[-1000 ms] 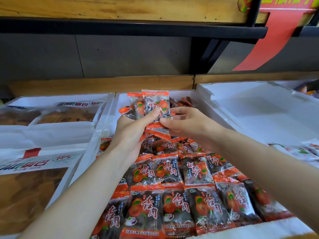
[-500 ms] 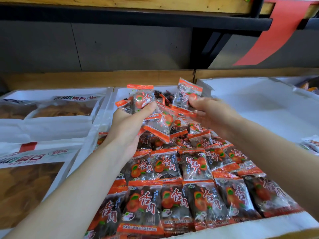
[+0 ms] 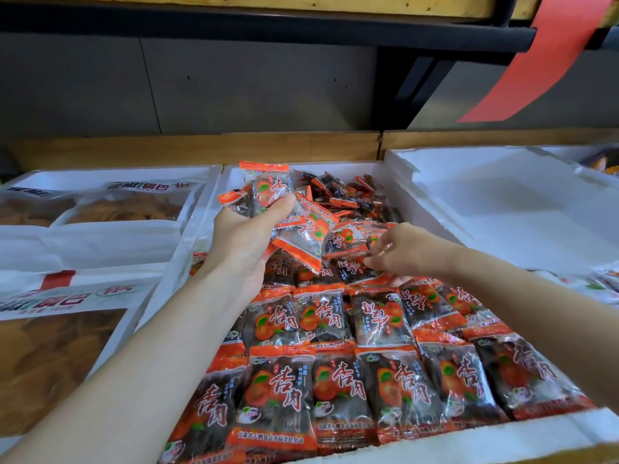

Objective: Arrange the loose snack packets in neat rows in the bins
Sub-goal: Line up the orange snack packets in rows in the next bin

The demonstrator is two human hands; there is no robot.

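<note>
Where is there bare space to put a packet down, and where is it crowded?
Free: the white floor of the right foam bin, from its left wall to the few packets at its right edge. Crowded: the middle bin, rows in front, loose heap behind.

A single head-worn wide-angle view looks forward and down, close over the middle white bin [image 3: 469, 441].

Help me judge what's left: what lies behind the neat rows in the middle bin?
A jumbled heap of loose packets against the bin's back wall. The left hand and its bunch of packets cover the heap's left part.
</note>
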